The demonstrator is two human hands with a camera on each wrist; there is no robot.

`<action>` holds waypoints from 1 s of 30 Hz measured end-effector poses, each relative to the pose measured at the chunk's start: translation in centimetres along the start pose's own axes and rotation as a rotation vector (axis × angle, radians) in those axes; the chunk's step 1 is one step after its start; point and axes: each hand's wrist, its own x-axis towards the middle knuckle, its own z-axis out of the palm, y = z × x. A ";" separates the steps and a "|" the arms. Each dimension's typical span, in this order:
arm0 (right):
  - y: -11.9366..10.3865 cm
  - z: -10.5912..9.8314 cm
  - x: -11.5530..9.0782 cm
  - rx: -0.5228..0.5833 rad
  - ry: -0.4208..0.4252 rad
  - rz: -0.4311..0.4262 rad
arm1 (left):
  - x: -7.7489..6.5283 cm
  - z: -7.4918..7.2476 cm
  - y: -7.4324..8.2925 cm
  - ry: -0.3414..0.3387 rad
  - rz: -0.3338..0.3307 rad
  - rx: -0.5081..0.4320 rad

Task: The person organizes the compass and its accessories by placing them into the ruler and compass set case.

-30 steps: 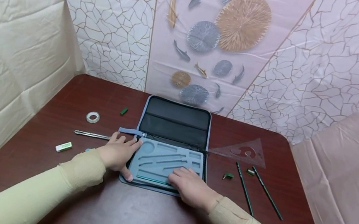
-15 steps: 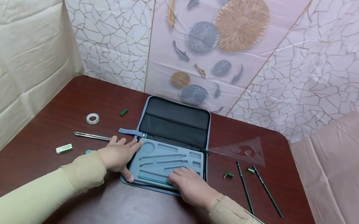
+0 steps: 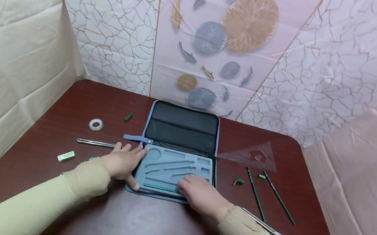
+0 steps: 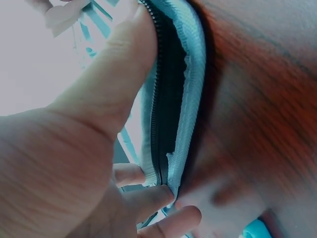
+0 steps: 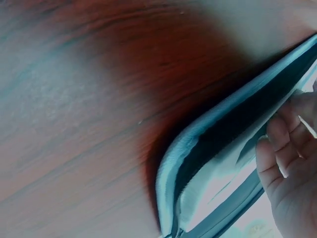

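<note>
A zippered case [image 3: 180,136] lies unfolded mid-table, its dark lid laid back. Blue-grey foam tray [image 3: 157,175] with shaped recesses fills its near half. My left hand [image 3: 122,163] spreads over the case's left side, thumb at the near corner and fingers toward the hinge; the left wrist view shows the thumb lying along the zipper [image 4: 156,99]. A thin green strip [image 3: 160,188] sits in the long front slot. My right hand [image 3: 200,194] bends over the strip's right end, fingertips down at the foam; I cannot tell whether it pinches the strip.
Left of the case are a tape roll [image 3: 96,124], a silver compass-like tool [image 3: 94,143], an eraser [image 3: 66,156] and a small green block [image 3: 128,117]. To the right lie a clear set square [image 3: 254,156], green pencils [image 3: 255,194], a small green sharpener-like piece [image 3: 239,181] and a silver pen-like tool [image 3: 265,225].
Both hands stay in nearly the same place on the case. The right forearm has shifted slightly, uncovering more of the silver pen-like tool beside it. The head view has turned a little.
</note>
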 end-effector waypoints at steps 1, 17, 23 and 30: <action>0.2 -0.1 -0.2 0.014 0.016 0.006 | 0.1 0.1 0.0 -0.002 0.000 0.006; 8.4 -2.8 -6.2 -0.105 0.092 0.343 | 0.4 0.1 0.0 -0.010 -0.020 0.025; 10.5 -3.4 -7.9 -0.121 0.058 0.406 | 0.5 0.3 0.1 -0.016 -0.020 0.033; 11.5 -3.7 -8.1 -0.103 -0.028 0.445 | 0.5 0.1 -0.1 -0.001 -0.004 0.064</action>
